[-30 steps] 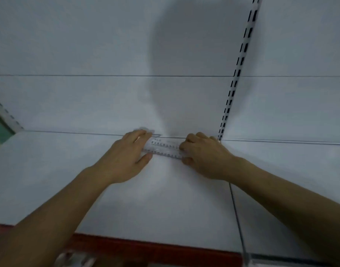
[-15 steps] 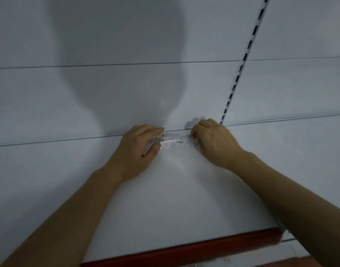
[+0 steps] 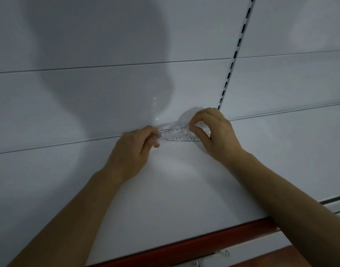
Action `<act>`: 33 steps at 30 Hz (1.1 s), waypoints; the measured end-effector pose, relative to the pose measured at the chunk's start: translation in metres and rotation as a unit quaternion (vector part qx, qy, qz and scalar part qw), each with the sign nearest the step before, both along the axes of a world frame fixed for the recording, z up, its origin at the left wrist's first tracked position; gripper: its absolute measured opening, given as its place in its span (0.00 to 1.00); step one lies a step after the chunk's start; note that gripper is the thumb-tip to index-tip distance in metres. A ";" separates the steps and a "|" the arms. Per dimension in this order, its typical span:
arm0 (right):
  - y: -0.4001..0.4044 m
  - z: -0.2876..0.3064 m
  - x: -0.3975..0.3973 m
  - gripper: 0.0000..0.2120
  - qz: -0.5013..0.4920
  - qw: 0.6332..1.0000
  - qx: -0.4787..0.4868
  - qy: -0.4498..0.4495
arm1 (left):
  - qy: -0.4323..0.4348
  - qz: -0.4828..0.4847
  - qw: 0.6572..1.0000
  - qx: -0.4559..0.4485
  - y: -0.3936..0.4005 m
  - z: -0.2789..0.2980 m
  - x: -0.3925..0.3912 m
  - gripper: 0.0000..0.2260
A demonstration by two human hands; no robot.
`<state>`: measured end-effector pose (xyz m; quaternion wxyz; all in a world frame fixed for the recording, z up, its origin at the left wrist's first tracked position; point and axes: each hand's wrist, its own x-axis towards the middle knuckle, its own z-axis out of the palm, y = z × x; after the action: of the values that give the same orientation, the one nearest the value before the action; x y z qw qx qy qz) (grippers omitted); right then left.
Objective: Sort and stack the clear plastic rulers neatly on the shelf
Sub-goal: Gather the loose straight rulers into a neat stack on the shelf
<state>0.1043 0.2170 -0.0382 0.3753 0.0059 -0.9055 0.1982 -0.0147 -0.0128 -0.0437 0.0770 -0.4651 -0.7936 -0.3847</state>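
A small stack of clear plastic rulers (image 3: 175,134) with printed scale marks lies at the back of the white shelf (image 3: 165,185), against the back panel. My left hand (image 3: 134,149) grips the left end of the stack with curled fingers. My right hand (image 3: 213,132) pinches the right end between thumb and fingertips. The ends of the rulers are hidden under both hands, so I cannot tell how many there are.
A white back panel (image 3: 107,93) rises behind the shelf, with a slotted upright rail (image 3: 232,60) just right of my hands. The shelf's front edge has a red strip (image 3: 184,245). A second shelf section (image 3: 300,151) continues to the right.
My view tilted and shifted left. Both hands curled tighter on the rulers' ends, and the stack now sits closer against the back panel.
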 end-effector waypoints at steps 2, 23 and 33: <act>-0.001 0.003 0.002 0.12 -0.026 0.998 -0.045 0.032 | 0.014 0.021 0.999 0.026 -0.002 0.005 -0.002 0.08; 0.015 0.004 0.001 0.14 0.015 0.949 0.052 -0.312 | 0.009 0.009 0.998 0.060 -0.011 0.014 0.008 0.07; 0.011 0.021 0.002 0.05 0.009 0.953 0.059 -0.298 | 0.006 0.004 0.997 0.078 -0.012 0.014 0.016 0.07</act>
<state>0.1068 0.2282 -0.0173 0.0855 -0.0228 -0.9860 0.1410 0.0015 -0.0249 -0.0299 0.1198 -0.4568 -0.7625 -0.4423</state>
